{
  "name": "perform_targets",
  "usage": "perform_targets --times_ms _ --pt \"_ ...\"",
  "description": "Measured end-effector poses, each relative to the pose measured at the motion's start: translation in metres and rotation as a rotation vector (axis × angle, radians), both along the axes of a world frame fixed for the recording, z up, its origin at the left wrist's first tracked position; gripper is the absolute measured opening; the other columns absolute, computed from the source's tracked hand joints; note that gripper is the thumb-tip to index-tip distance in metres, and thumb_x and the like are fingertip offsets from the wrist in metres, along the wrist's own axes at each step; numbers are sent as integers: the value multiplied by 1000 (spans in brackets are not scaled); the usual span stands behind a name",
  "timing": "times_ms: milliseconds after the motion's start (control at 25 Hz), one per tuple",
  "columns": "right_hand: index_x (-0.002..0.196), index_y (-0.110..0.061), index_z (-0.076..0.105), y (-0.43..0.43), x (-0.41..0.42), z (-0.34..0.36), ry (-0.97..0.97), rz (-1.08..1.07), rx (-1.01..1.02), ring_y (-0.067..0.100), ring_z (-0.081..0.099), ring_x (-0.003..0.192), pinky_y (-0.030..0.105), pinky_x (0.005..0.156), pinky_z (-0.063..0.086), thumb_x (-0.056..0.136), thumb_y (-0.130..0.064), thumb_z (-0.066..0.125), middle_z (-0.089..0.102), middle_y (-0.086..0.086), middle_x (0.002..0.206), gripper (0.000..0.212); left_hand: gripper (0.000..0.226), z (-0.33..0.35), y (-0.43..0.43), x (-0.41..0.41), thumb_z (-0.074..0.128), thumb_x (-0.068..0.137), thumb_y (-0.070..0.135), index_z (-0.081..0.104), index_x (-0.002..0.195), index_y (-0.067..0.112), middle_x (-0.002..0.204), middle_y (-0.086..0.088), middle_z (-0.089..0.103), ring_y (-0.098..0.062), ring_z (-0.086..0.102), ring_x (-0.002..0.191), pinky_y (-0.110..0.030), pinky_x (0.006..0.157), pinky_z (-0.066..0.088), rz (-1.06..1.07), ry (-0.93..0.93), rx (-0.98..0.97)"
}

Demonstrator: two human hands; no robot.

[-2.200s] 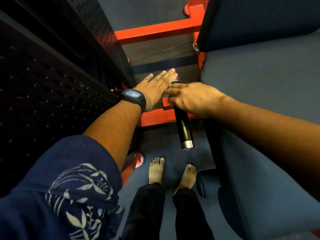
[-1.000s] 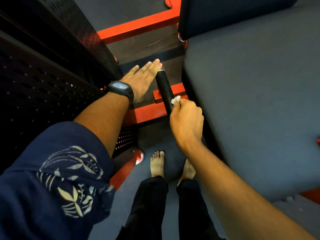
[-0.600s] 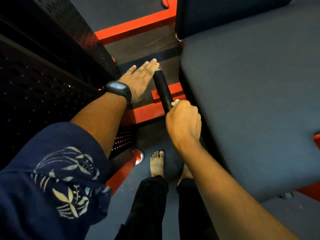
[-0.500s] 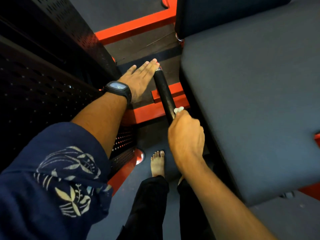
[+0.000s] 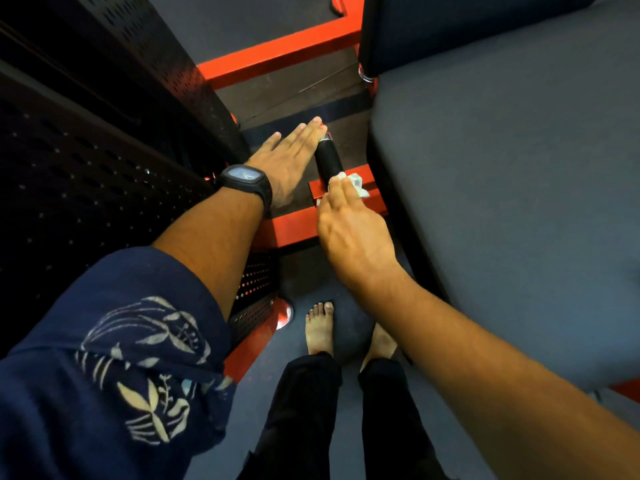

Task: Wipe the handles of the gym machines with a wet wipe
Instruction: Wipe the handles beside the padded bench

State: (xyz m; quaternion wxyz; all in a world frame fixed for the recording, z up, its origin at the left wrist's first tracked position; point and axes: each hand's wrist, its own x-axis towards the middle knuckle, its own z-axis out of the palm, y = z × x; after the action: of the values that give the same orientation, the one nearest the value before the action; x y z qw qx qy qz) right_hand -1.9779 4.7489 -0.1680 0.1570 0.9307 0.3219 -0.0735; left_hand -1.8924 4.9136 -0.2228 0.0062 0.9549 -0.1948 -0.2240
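A black cylindrical handle (image 5: 329,158) sticks out between a red frame and the seat pad. My left hand (image 5: 286,161) lies flat with straight fingers beside it, fingertips at its far end. My right hand (image 5: 354,233) covers the handle's near part, its fingers laid almost straight along it. Those fingertips press a small white wet wipe (image 5: 356,183) against the handle. My right thumb and the lower handle are hidden under the hand.
A grey padded seat (image 5: 502,202) fills the right side. A black perforated weight-stack guard (image 5: 104,150) stands on the left. Red frame bars (image 5: 294,223) run under the handle and across the back. My bare feet (image 5: 320,327) stand on the grey floor below.
My right hand slid down the handle gripping it with the wipe, then moved back up and its fingers straightened. My left hand has stayed flat at the handle's far end.
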Motion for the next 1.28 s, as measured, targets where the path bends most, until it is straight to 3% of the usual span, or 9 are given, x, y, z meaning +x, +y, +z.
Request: perform_targets --times_ms 160,360,520,680,920,1000,1080,1160,1280 --pt "125 5 55 1 8 6 108 435 -171 51 43 131 53 119 18 88 -5 16 55 39 128 55 112 -1 -1 0 54 76 -10 -19 156 16 166 0 -19 -19 -6 155 -45 125 11 -5 -7 -1" --pt "125 -3 56 8 45 4 137 427 -164 45 51 124 50 115 28 102 -10 33 60 29 125 34 103 -7 3 1 51 85 -3 -21 156 19 166 2 -20 -18 -7 154 -46 125 9 20 16 -44" --pt "136 -4 50 7 70 11 96 349 -112 36 46 131 43 115 27 105 -13 31 53 20 139 38 89 -8 3 2 40 90 32 -16 157 19 167 2 -17 -18 -6 155 -44 124 7 32 41 -104" --pt "136 -4 50 -3 41 9 122 443 -177 36 44 134 44 120 18 103 -13 31 54 22 137 38 110 -9 2 3 56 83 -3 -24 155 20 166 2 -22 -18 -7 154 -46 125 10 25 9 -23" --pt "127 -6 57 -25 -8 19 268 408 -43 34 47 130 43 123 16 99 -8 36 61 17 126 35 120 5 -5 -1 64 75 -4 -21 156 18 166 0 -21 -19 -7 154 -47 125 11 41 27 37" --pt "115 -9 64 -40 -24 18 342 291 125 31 52 125 38 117 32 94 -7 50 64 11 117 25 113 12 -15 -5 60 78 -5 -16 158 21 167 2 -17 -20 -4 155 -50 124 14 156 90 -51" --pt "100 -10 67 -55 -34 21 345 35 408 30 61 108 38 92 52 89 -7 64 65 8 105 12 105 22 -28 -16 54 80 -7 -6 160 24 168 1 -12 -24 10 154 -51 119 26 302 170 -173" --pt "100 -7 65 -67 -36 38 375 -286 580 35 62 96 41 75 49 95 -12 59 63 10 104 9 94 34 -42 -29 50 83 -6 9 161 28 168 -2 -7 -29 33 146 -43 112 38 401 205 -280" --pt "105 -10 70 -77 -23 61 313 -583 805 34 62 98 40 81 47 96 -19 58 67 10 109 17 73 50 -60 -40 49 88 -1 37 154 29 164 -7 25 -28 41 141 -34 114 36 501 207 -398"
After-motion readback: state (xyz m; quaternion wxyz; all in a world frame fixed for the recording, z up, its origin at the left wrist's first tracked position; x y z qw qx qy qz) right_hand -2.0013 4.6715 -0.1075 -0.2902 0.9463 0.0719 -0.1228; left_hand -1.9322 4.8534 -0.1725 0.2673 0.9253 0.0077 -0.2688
